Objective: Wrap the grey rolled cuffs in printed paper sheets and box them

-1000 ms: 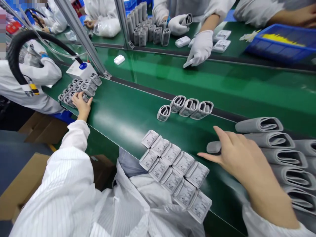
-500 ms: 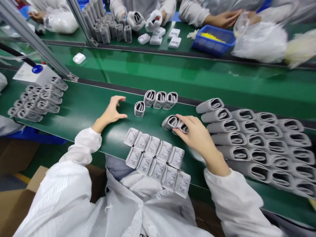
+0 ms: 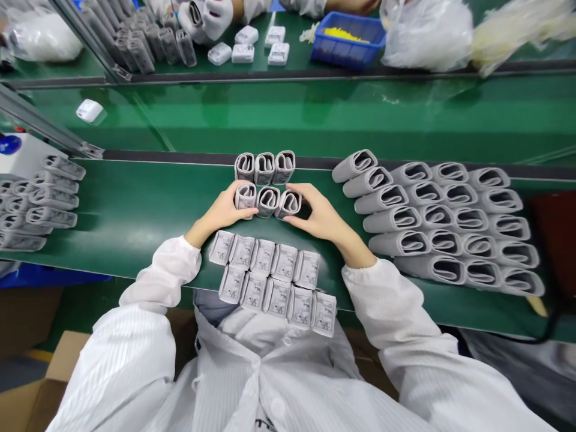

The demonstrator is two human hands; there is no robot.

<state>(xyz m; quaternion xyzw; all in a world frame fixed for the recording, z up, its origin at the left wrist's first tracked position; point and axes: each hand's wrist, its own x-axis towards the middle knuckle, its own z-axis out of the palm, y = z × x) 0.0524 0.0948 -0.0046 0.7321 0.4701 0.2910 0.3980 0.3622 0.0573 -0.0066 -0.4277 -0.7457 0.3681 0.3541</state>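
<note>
Rolled grey cuffs point(image 3: 268, 201), three: standing on end, side by side, at the middle of the green workbench point(image 3: 148, 198), open coils upward.
Left hand point(image 3: 220, 211): partly closed, fingers beyond and thumb on the near side of the left-end roll point(image 3: 245, 197).
Right hand point(image 3: 324, 217): curved wider, fingertips and thumb at the right-end roll point(image 3: 288, 204), with a gap at the palm.
Far row point(image 3: 264, 168), three more rolls: upright, just beyond, close to the black edge strip point(image 3: 189, 157).
Near side: printed cuffs point(image 3: 263, 257), ten, faces up in two rows.
Right: large bank of grey rolls point(image 3: 436, 222). Left: smaller cluster of rolls point(image 3: 51, 201).
Handling, as judged: light, even inward pressure from both ends; coils best left unsqueezed. Middle roll apparently steadied only by its neighbours, so bases best kept level on the surface. Main risks: buckling outward at the middle, a loosened coil, a knock against the far row.
</note>
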